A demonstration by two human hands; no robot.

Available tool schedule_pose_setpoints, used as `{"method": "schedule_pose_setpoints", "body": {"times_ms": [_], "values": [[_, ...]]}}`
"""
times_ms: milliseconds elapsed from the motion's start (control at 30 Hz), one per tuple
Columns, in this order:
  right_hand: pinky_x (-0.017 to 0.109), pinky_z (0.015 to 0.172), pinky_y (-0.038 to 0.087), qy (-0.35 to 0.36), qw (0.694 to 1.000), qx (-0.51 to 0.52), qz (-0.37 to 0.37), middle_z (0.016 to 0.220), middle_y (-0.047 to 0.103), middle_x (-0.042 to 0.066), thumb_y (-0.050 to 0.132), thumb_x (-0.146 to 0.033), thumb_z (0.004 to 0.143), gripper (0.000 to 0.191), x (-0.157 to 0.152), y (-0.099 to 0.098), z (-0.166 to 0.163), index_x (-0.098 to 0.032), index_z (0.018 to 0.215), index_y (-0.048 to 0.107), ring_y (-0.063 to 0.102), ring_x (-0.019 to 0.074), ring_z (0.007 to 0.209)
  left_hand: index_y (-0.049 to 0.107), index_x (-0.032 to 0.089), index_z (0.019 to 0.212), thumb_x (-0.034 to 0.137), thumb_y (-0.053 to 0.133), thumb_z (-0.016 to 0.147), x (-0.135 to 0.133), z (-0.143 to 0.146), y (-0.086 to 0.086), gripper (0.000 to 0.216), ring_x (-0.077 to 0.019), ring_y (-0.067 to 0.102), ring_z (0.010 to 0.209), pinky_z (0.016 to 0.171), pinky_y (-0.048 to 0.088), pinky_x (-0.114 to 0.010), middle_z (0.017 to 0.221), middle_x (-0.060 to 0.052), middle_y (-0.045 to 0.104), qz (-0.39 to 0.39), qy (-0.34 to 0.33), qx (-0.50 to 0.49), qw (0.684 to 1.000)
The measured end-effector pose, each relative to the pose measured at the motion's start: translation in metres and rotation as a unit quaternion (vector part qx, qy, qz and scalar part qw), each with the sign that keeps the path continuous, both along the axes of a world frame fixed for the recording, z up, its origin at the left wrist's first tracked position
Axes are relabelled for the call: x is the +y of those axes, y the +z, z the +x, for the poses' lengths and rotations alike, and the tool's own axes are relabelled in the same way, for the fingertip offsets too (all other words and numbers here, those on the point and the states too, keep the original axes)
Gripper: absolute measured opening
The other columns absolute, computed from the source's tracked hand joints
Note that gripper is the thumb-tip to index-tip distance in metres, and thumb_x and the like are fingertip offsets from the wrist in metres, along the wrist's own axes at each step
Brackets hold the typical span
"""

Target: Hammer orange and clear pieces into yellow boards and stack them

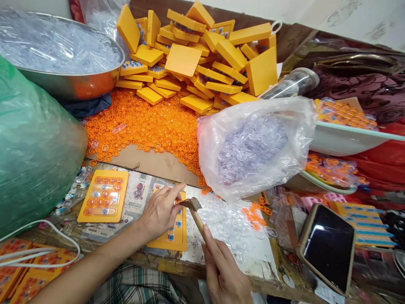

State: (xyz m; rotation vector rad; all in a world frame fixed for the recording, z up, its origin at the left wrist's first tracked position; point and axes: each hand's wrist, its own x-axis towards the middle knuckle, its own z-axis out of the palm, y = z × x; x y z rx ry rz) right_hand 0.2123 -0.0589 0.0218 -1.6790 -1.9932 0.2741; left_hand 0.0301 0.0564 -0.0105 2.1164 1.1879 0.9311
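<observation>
My right hand (225,272) grips the wooden handle of a small hammer (198,219). Its metal head is over the right side of a yellow tray (181,245) on the workbench. Across the upper part of that tray lies my left hand (160,213), thumb and fingers closed together beside the hammer head; what they pinch, if anything, is hidden. Small clear and blue pieces sit in the tray's visible slots. Left of my hand is another yellow tray (124,198), filled with orange rings and clear covers. Loose clear covers (221,223) lie spread on a white sheet to the right.
Behind is a heap of orange rings (148,122) below piled yellow trays (182,60). A plastic bag of clear pieces (253,147) stands right of it. A metal basin (91,80) and green bag (34,147) are left; a phone (329,245) lies right.
</observation>
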Motion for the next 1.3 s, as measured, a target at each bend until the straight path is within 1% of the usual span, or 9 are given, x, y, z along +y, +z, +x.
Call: {"method": "schedule_pose_setpoints", "body": {"times_ms": [167, 367, 533, 667, 733, 800, 933, 1133, 1300], "values": [[0.017, 0.068, 0.053, -0.008, 1.0, 0.015, 0.017, 0.103, 0.068, 0.005, 0.047, -0.014, 0.094, 0.058, 0.003, 0.001, 0.0, -0.032, 0.148, 0.036, 0.07, 0.0124, 0.083, 0.039, 0.021, 0.137, 0.013, 0.055, 0.087, 0.0, -0.001, -0.002, 0.053, -0.0223, 0.065, 0.09, 0.083, 0.053, -0.039, 0.094, -0.005, 0.071, -0.006, 0.006, -0.016, 1.0], [0.016, 0.053, 0.05, -0.003, 0.999, -0.051, 0.002, 0.093, 0.07, 0.002, 0.042, -0.014, 0.095, 0.054, 0.001, -0.002, -0.002, -0.03, 0.147, 0.04, 0.068, 0.011, 0.065, 0.039, 0.021, 0.139, 0.013, 0.053, 0.088, -0.002, 0.0, -0.005, 0.054, -0.0213, 0.065, 0.091, 0.085, 0.054, -0.039, 0.096, -0.005, 0.071, -0.009, 0.016, -0.036, 0.999], [0.016, 0.063, 0.053, -0.009, 1.0, 0.006, -0.018, 0.101, 0.07, 0.002, 0.045, -0.018, 0.096, 0.051, 0.005, 0.002, -0.001, -0.032, 0.145, 0.041, 0.07, 0.0107, 0.076, 0.043, 0.02, 0.137, 0.013, 0.054, 0.087, -0.001, -0.004, 0.001, 0.052, -0.0209, 0.067, 0.093, 0.085, 0.055, -0.037, 0.099, -0.006, 0.072, -0.032, 0.014, -0.038, 0.999], [0.024, 0.085, 0.055, -0.055, 0.993, 0.104, 0.013, 0.122, 0.067, 0.004, 0.054, -0.02, 0.093, 0.051, 0.007, 0.0, 0.005, -0.033, 0.142, 0.046, 0.068, 0.0169, 0.105, 0.06, 0.015, 0.118, 0.016, 0.057, 0.087, 0.035, -0.027, 0.016, 0.031, -0.0233, 0.063, 0.106, 0.094, 0.051, -0.037, 0.114, -0.011, 0.068, 0.005, 0.109, 0.043, 0.993], [0.028, 0.09, 0.054, -0.085, 0.987, 0.136, 0.025, 0.129, 0.065, 0.003, 0.058, -0.021, 0.091, 0.05, 0.007, -0.004, 0.008, -0.032, 0.139, 0.05, 0.066, 0.0198, 0.11, 0.064, 0.011, 0.11, 0.013, 0.054, 0.088, 0.063, -0.04, 0.023, 0.024, -0.0257, 0.059, 0.111, 0.099, 0.047, -0.04, 0.117, -0.014, 0.065, 0.014, 0.183, 0.092, 0.979], [0.032, 0.094, 0.054, -0.108, 0.981, 0.16, 0.017, 0.131, 0.064, 0.004, 0.06, -0.024, 0.09, 0.048, 0.007, -0.01, 0.008, -0.03, 0.136, 0.054, 0.066, 0.0218, 0.112, 0.065, 0.007, 0.106, 0.01, 0.049, 0.089, 0.088, -0.049, 0.027, 0.024, -0.0275, 0.058, 0.11, 0.097, 0.045, -0.042, 0.113, -0.016, 0.064, 0.0, 0.21, 0.113, 0.971], [0.035, 0.097, 0.053, -0.135, 0.97, 0.2, -0.025, 0.132, 0.063, 0.006, 0.061, -0.029, 0.088, 0.044, 0.006, -0.019, 0.006, -0.025, 0.132, 0.059, 0.064, 0.0242, 0.116, 0.068, 0.007, 0.097, 0.009, 0.045, 0.089, 0.117, -0.053, 0.026, 0.024, -0.0273, 0.062, 0.1, 0.089, 0.047, -0.04, 0.106, -0.017, 0.065, -0.048, 0.205, 0.131, 0.969], [0.034, 0.097, 0.053, -0.182, 0.951, 0.245, -0.053, 0.131, 0.064, 0.005, 0.064, -0.033, 0.086, 0.044, -0.002, -0.022, 0.008, -0.024, 0.129, 0.062, 0.066, 0.025, 0.113, 0.067, 0.015, 0.095, 0.021, 0.057, 0.09, 0.116, -0.046, 0.018, 0.013, -0.0174, 0.067, 0.083, 0.077, 0.054, -0.03, 0.092, -0.007, 0.071, -0.134, 0.141, 0.126, 0.973], [0.034, 0.096, 0.054, -0.153, 0.963, 0.219, -0.029, 0.131, 0.064, 0.005, 0.063, -0.029, 0.087, 0.044, 0.001, -0.022, 0.006, -0.025, 0.131, 0.06, 0.066, 0.0245, 0.112, 0.06, 0.017, 0.113, 0.034, 0.057, 0.093, 0.108, -0.039, 0.012, 0.027, -0.0196, 0.063, 0.098, 0.084, 0.055, -0.041, 0.115, -0.008, 0.063, -0.144, 0.111, 0.155, 0.971]]}}
